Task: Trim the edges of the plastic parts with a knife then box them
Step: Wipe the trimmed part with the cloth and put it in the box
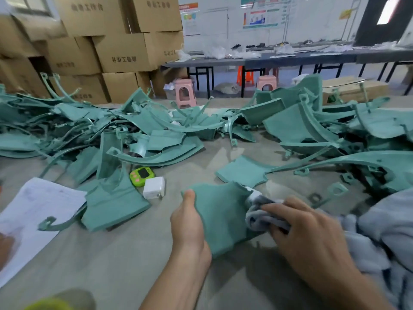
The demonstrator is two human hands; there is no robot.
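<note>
My left hand (188,222) grips the left edge of a teal plastic part (220,215) with the thumb on top, holding it just above the grey table. My right hand (306,231) clutches a bunched grey cloth (262,214) against the part's right edge. No knife shows in either hand. More teal parts lie in a big heap (93,128) at the left and another heap (335,130) at the right. A single flat teal piece (242,173) lies just beyond the held part.
A green timer (142,175) and a white charger block (154,187) sit left of centre. White paper (33,218) lies at the near left beside a teal part (111,202). Stacked cardboard boxes (116,45) stand at the back left; pink stools (184,91) and a long bench behind.
</note>
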